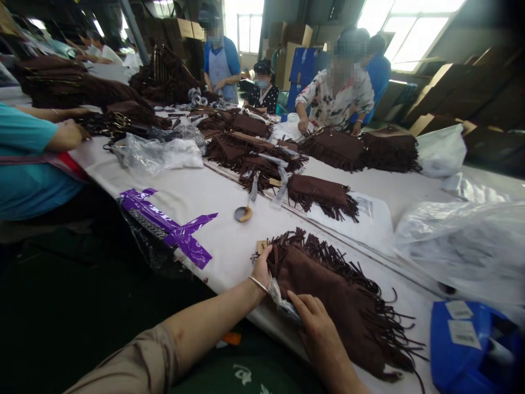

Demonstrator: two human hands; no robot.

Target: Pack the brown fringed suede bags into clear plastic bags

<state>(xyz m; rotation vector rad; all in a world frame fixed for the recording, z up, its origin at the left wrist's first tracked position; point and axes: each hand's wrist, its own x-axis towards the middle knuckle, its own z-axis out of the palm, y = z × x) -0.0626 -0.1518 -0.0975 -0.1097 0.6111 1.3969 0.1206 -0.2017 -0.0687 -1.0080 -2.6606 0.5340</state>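
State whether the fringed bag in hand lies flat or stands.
Flat: the fringed bag shows its broad side upward, fringe trailing across the white table.

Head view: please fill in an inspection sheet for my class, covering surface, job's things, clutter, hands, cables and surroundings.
Surface: white-covered table.
Job's things: fringed brown bag, with a paper tag at one corner; more fringed bags lie farther along.
Clutter: purple tape at the table edge; clear plastic bags at right.
Hands: left hand grips the bag's corner by the tag; right hand touches its near edge, grip unclear.
Cables: nothing seen.
Surroundings: co-workers around the table; cardboard boxes behind.
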